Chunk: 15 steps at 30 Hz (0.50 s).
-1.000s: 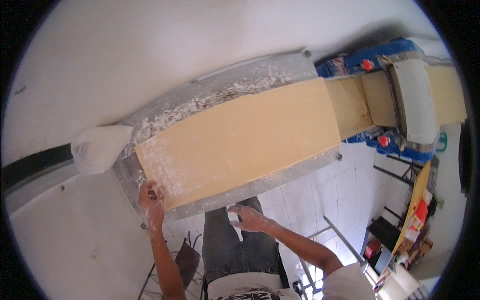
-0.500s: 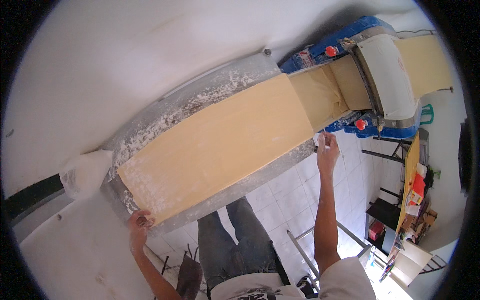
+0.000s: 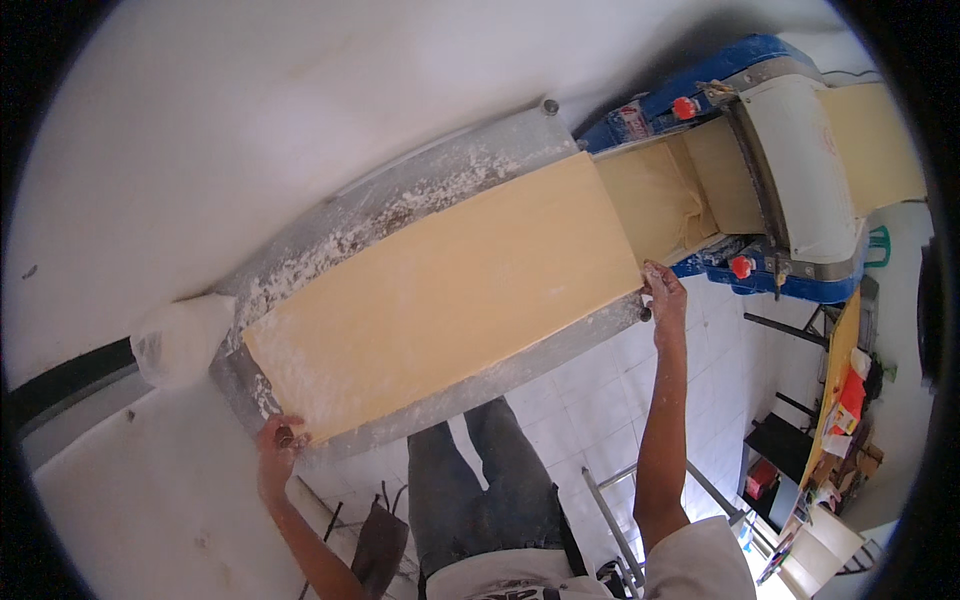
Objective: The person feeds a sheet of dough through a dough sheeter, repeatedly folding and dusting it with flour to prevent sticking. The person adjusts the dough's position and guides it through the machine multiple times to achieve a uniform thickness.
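Dough sheet [image 3: 450,300]: flat on the metal table [image 3: 530,140], covers most of it, right end against the machine's bed. White powder [image 3: 345,245] is loose on the strip along the sheet's far edge, plus a light dusting on its left end.

Containers: white plastic bag [image 3: 178,340] just off the sheet's left end, bulging; contents not readable through the film. Blue roller machine [image 3: 800,170] with a white cover sits past the sheet's right end; its beige bed [image 3: 640,195] carries wrinkled material of similar colour.

Left hand [image 3: 277,455]: at the sheet's near-left corner, fingers curled, forearm angled up and leftward. Can't tell if that grip has the edge or just rests there.

Right hand [image 3: 665,300]: at the sheet's near-right corner, forearm close to vertical, elbow bent by the sleeve. Thumb and fingertips close together right at the edge; can't confirm whether that grip is pinching dough.
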Tool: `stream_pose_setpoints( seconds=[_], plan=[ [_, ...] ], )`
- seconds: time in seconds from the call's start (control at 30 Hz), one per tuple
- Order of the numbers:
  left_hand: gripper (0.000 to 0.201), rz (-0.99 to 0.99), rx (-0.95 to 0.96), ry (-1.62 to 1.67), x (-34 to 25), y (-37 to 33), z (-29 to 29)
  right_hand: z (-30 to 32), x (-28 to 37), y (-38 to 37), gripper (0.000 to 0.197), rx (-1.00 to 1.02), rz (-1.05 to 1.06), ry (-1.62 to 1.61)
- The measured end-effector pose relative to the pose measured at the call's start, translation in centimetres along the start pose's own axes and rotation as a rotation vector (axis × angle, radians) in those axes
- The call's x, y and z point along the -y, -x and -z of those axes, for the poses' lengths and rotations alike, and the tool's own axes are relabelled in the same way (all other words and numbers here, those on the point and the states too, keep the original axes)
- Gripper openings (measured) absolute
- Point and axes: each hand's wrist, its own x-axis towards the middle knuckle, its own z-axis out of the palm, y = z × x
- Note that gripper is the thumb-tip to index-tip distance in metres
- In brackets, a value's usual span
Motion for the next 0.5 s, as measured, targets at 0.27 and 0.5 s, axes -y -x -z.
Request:
stream_pose_setpoints(
  seconds=[0.27, 0.5],
  plan=[
    [0.027, 0.014, 0.086, 0.083, -0.5, 0.3, 0.0, 0.5, 0.7, -2.0, 0.041, 0.025, 0.042, -0.289],
    [0.024, 0.023, 0.042, 0.004, 1.1, -0.4, 0.1, 1.1, -0.4, -3.2, 0.042, 0.028, 0.062, -0.109]
  ],
)
